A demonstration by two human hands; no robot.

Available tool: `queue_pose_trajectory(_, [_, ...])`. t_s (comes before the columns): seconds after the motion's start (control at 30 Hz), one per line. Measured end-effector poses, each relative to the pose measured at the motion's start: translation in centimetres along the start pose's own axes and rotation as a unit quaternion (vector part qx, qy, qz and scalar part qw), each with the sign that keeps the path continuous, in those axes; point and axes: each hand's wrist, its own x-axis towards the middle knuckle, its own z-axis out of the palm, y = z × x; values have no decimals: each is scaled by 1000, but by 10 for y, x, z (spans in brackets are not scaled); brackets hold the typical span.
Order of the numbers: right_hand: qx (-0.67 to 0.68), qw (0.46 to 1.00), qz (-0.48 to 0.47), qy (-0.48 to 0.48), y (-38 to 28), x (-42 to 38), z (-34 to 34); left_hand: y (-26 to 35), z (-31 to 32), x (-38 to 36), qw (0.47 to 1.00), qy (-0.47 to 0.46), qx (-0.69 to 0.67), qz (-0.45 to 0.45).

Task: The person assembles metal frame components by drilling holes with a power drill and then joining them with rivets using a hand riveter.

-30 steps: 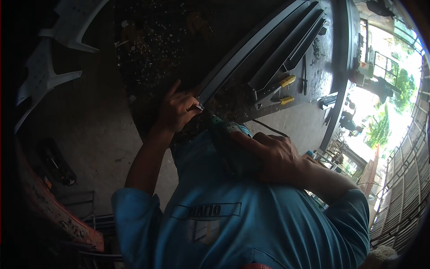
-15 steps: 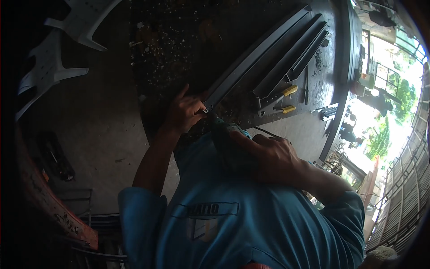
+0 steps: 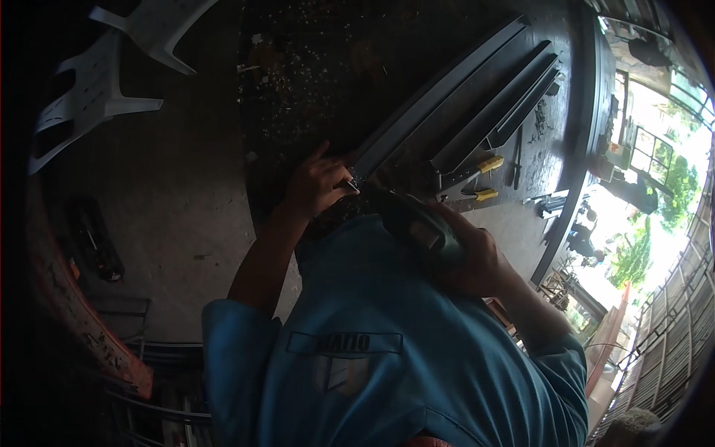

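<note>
My left hand (image 3: 319,186) is closed at the near end of a long dark metal profile (image 3: 443,93), one finger sticking up. A small shiny piece (image 3: 351,186) shows at its fingertips; its kind I cannot make out. Wrapped round a dark green power drill (image 3: 418,229), my right hand (image 3: 477,261) is close to my body. The drill's front end points at the profile's end near my left fingers; shadow hides whether they touch.
Shorter dark profiles (image 3: 495,108) lie to the right on the dark worktable (image 3: 547,141), beside a yellow-handled hand tool (image 3: 488,165). Bright shavings (image 3: 298,74) are scattered at the upper left. White plastic chairs (image 3: 97,97) stand left; people (image 3: 585,238) are in the bright background.
My right hand and the drill have turned, the drill's body now facing up more and lying further right. My left hand stays at the profile's end. The whole view has shifted slightly.
</note>
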Motion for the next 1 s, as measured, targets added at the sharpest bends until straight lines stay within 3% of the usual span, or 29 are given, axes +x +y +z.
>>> queue_pose_trajectory(0.07, [-5, 999, 42, -8, -9, -15, -4, 1, -1, 0, 999, -31, 26, -12])
queue_pose_trajectory(0.17, [-9, 1000, -4, 14, -1, -42, -14, 4, 1, 1, 999, -11, 33, -11])
queue_pose_trajectory(0.27, [0, 989, -35, 147, 27, -69, -22, 11, 1, 4, 999, 26, 47, 9])
queue_pose_trajectory(0.37, [17, 966, -12, 258, 77, -86, -33, 15, 3, 3, 996, 28, 82, 13])
queue_pose_trajectory(0.43, [28, 951, -59, 301, 117, -95, -46, 22, 1, 5, 996, 18, 88, 10])
queue_pose_trajectory(0.53, [32, 941, 64, 330, 183, -108, -67, 38, 2, -1, 993, 34, 113, -21])
queue_pose_trajectory(0.63, [-3, 938, 62, 340, 259, -117, -97, 65, 8, -14, 982, 77, 167, -51])
queue_pose_trajectory(0.73, [103, 935, 82, 328, 330, -119, -125, 86, 44, -26, 932, 271, 198, -135])
queue_pose_trajectory(0.77, [145, 927, 103, 330, 356, -121, -132, 95, 65, -21, 933, 272, 197, -130])
queue_pose_trajectory(0.83, [85, 927, 96, 353, 400, -112, -142, 112, 105, -11, 908, 359, 139, -165])
queue_pose_trajectory(0.9, [108, 906, 49, 407, 442, -90, -145, 142, 150, 16, 920, 345, 13, -185])
queue_pose_trajectory(0.97, [132, 877, 11, 462, 493, -57, -146, 167, 183, 45, 951, 239, -8, -194])
queue_pose_trajectory(1.0, [85, 867, -29, 490, 495, -47, -151, 178, 195, 63, 952, 243, -11, -185])
